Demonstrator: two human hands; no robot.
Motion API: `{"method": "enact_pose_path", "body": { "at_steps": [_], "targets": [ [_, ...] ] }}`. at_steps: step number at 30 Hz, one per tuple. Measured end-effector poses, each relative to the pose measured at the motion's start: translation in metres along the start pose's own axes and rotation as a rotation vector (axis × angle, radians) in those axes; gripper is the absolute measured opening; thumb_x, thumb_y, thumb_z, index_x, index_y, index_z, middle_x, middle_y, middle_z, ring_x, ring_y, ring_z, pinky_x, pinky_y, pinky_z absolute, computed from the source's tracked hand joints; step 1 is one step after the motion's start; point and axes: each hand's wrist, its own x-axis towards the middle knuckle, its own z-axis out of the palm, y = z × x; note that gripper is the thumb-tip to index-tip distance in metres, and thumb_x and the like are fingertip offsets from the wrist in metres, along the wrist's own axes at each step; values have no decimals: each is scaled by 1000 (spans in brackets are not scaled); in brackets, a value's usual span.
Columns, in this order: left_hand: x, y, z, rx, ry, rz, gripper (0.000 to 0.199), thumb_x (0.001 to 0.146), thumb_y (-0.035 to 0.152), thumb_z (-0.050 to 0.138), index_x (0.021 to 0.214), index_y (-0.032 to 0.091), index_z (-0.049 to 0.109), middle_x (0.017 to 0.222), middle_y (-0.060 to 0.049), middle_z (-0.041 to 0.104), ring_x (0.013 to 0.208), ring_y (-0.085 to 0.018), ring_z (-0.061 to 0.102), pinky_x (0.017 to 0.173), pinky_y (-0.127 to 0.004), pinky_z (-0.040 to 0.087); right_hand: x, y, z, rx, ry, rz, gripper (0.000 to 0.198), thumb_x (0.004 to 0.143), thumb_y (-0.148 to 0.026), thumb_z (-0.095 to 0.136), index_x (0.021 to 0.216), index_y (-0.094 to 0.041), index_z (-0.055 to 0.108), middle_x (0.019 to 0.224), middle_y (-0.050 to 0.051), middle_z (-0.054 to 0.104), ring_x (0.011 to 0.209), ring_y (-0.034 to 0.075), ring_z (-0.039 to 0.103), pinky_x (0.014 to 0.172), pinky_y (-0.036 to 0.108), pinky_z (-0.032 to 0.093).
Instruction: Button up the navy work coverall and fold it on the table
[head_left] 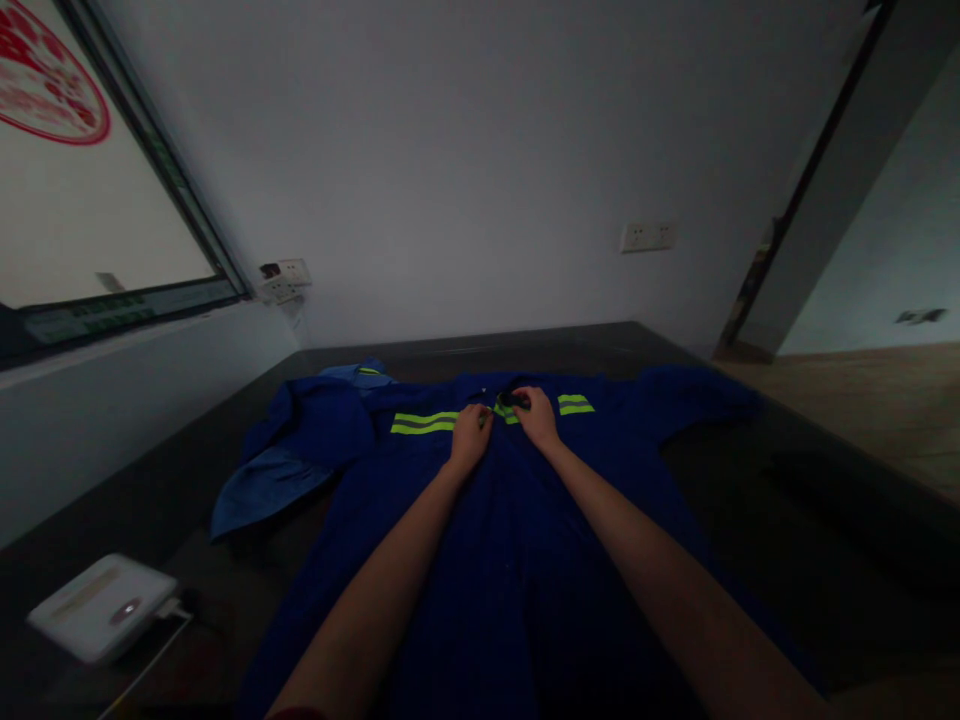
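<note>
A dark blue work jacket (pixel 480 520) with yellow-green and grey reflective strips (pixel 424 423) lies spread on the dark table, its collar toward the wall. My left hand (pixel 471 435) is closed on the edge of its front opening, beside the left chest strip. On the other side of the opening, my right hand (pixel 535 414) is closed around a small dark thing (pixel 513 399) at the chest, just below the collar. The dim light hides what that thing is. Both forearms reach across the lower part of the jacket.
A lighter blue garment (pixel 274 488) lies partly under the jacket's left sleeve. At the table's left stands a white box-shaped device (pixel 105 607) with a cable. Wall sockets (pixel 648 237) are behind the table (pixel 480 346), and a window is at the upper left.
</note>
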Motion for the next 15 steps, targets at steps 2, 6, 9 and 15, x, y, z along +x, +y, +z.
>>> {"method": "enact_pose_path", "body": {
  "at_steps": [2, 6, 9, 15],
  "targets": [
    [2, -1, 2, 46, -33, 14, 17, 90, 22, 44, 95, 16, 59, 99, -10, 64, 95, -20, 58, 85, -31, 43, 5, 2, -5, -107, -13, 8, 47, 68, -6, 59, 114, -18, 58, 117, 11, 54, 107, 23, 50, 93, 38, 41],
    [12, -6, 2, 141, -130, 31, 30, 93, 15, 32, 114, 17, 53, 108, -11, 62, 101, -19, 58, 86, -30, 44, 15, 3, -8, -318, -174, 26, 45, 71, -8, 61, 113, -22, 60, 119, 8, 56, 111, 22, 49, 93, 33, 41],
    [26, -13, -2, 233, -231, 67, 36, 89, 14, 40, 124, 19, 49, 120, -11, 55, 110, -21, 54, 92, -32, 42, 23, 2, -7, -334, -210, 70, 22, 74, -14, 60, 93, -22, 69, 105, 7, 64, 107, 23, 53, 90, 32, 41],
    [51, -19, -13, 393, -532, 185, 37, 85, 18, 47, 121, 25, 53, 129, -10, 46, 106, -22, 57, 91, -31, 44, 43, 1, -6, -301, -172, 237, 22, 75, -14, 54, 89, -23, 69, 95, 5, 69, 89, 20, 64, 80, 29, 47]
  ]
}}
